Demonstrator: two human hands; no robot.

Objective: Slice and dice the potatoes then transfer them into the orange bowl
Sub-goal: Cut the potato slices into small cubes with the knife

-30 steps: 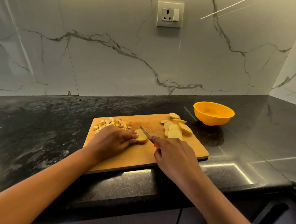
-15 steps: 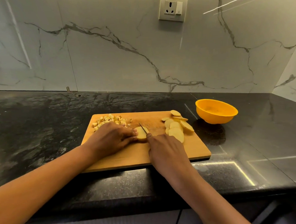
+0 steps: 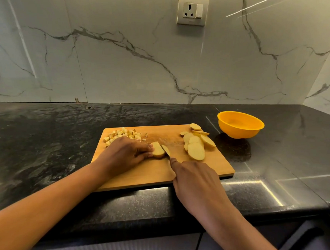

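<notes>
On the wooden cutting board (image 3: 214, 166) my left hand (image 3: 124, 156) holds a potato piece (image 3: 157, 152) with curled fingers. My right hand (image 3: 196, 181) grips a knife (image 3: 166, 153), whose dark blade is down through the potato, with a thin slice standing on its right side. The handle is hidden in my fist. Several round potato slices (image 3: 195, 147) lie at the board's right side. A heap of diced potato (image 3: 123, 135) sits at the far left corner, partly behind my left hand. The orange bowl (image 3: 241, 125) stands empty on the counter, right of the board.
The board lies on a black stone counter (image 3: 49, 147) near its front edge. A marble-patterned wall with a socket (image 3: 193, 10) rises behind. The counter turns a corner at the far right, past the bowl.
The knife moved left and down from beside the potato into it, cutting a slice off its right end. My left hand stayed on the potato. The camera tilted slightly.
</notes>
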